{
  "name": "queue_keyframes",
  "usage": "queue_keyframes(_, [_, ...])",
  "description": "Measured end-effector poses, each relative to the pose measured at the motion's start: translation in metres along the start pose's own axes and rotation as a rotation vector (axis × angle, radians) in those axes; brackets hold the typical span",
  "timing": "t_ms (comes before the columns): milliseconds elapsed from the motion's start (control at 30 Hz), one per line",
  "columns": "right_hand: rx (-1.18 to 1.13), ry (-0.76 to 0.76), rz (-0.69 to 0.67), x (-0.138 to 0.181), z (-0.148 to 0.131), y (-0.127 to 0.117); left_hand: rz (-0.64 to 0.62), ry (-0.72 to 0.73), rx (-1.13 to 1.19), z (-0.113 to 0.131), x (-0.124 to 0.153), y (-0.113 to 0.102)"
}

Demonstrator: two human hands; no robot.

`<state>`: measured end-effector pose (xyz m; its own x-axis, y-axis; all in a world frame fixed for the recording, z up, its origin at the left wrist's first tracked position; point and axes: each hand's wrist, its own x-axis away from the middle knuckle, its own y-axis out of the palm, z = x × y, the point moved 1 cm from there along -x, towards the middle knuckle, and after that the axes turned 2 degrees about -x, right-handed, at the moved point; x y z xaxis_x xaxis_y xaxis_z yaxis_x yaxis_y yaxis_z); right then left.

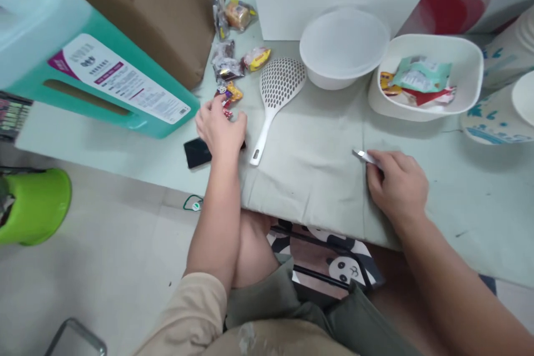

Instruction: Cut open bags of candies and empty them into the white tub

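Note:
My left hand (219, 129) reaches over a black phone (196, 152) on the table, its fingers curled on a small red and yellow snack packet (229, 93). More wrapped snacks (227, 64) lie just beyond it. A white slotted scoop (275, 94) lies to the right of that hand. My right hand (396, 183) rests on the pale green cloth (308, 178) with fingers closed on a small silvery wrapper or strip (364, 156).
A round white bowl (344, 47) and a square white bowl (429, 75) holding packets stand at the back. A large teal jug (83, 61) and a cardboard box (167, 5) are on the left. Patterned paper tubs (504, 105) stand right. A green bucket (35, 206) sits on the floor.

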<state>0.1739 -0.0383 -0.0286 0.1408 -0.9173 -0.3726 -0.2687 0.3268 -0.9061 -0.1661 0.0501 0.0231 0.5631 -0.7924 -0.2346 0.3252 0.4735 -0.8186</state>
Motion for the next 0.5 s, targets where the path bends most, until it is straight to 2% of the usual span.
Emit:
queue_keyframes(67, [0.000, -0.026, 0.024, 0.000, 0.000, 0.000, -0.125, -0.071, -0.120, -0.008, -0.005, -0.006])
queue_keyframes(133, [-0.003, -0.044, 0.045, 0.000, 0.000, -0.001, -0.232, -0.092, -0.082, -0.016, -0.010, -0.005])
queue_keyframes(167, [-0.002, -0.045, 0.050, 0.000, 0.000, -0.002, -0.247, -0.081, -0.033, -0.019, -0.012, -0.003])
queue_keyframes(367, [-0.016, -0.036, 0.042, 0.001, 0.000, -0.002, -0.086, -0.056, 0.133, -0.030, -0.021, 0.010])
queue_keyframes(500, [-0.039, -0.020, 0.040, 0.001, 0.000, -0.001, -0.042, -0.061, 0.192, -0.024, -0.018, 0.002])
